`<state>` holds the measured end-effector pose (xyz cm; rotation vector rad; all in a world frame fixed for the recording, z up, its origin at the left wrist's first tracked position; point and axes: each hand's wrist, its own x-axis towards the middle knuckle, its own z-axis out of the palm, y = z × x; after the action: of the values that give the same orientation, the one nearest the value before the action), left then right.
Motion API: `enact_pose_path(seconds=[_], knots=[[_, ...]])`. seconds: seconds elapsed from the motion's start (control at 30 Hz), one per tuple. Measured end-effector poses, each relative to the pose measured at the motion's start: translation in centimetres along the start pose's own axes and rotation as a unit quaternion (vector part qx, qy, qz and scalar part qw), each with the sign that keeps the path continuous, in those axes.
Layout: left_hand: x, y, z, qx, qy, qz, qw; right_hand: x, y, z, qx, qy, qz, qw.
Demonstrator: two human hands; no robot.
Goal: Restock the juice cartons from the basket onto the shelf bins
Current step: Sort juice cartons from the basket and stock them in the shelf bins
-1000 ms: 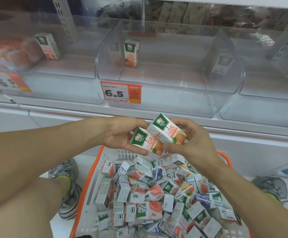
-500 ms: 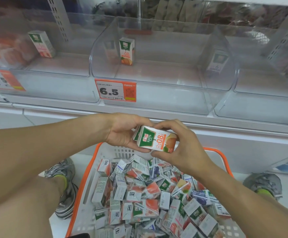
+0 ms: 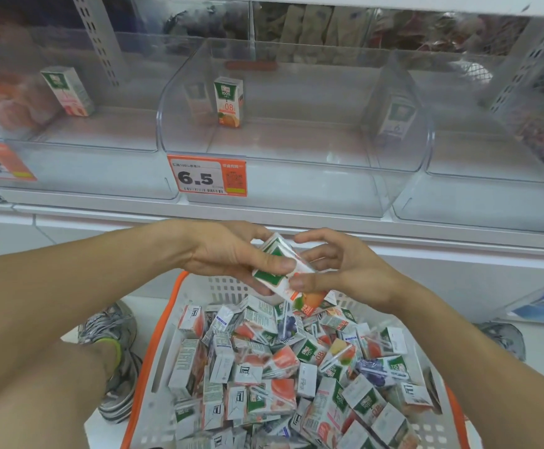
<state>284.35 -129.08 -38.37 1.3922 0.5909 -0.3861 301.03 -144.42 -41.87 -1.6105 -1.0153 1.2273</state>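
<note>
Shop aisle, clear shelf bins (image 3: 291, 176) at twelve o'clock above basket (image 3: 180, 286). Juice cartons (image 3: 280, 268) gripped in left hand (image 3: 231, 254), thumb pressing across; long axis running ten to four. Right hand (image 3: 338, 270) at three o'clock, fingers loosely spread, fingertips touching. Middle bin nearly bare, one standing carton (image 3: 228, 102); low front lip to clear.

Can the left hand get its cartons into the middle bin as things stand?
Probably yes. The left hand has its grip on the orange cartons just below the middle bin, whose top is open; only one carton stands at the back. The right hand is beside them, not above.
</note>
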Motion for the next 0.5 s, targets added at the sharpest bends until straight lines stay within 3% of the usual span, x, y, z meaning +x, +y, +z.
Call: enact_pose_path(seconds=[0.23, 0.4, 0.5], knots=[[-0.8, -0.1, -0.4, 0.090, 0.051, 0.014, 0.995, -0.5, -0.4, 1.0, 0.142, -0.062, 0.049, 0.987], [-1.4, -0.3, 0.0, 0.097, 0.054, 0.031, 0.993, -1.3, -0.6, 1.3, 0.117, -0.102, 0.041, 0.987], [-2.3, -0.7, -0.5, 0.138, 0.054, 0.043, 0.988, -1.8, -1.0, 1.3, 0.033, -0.101, 0.017, 0.994]])
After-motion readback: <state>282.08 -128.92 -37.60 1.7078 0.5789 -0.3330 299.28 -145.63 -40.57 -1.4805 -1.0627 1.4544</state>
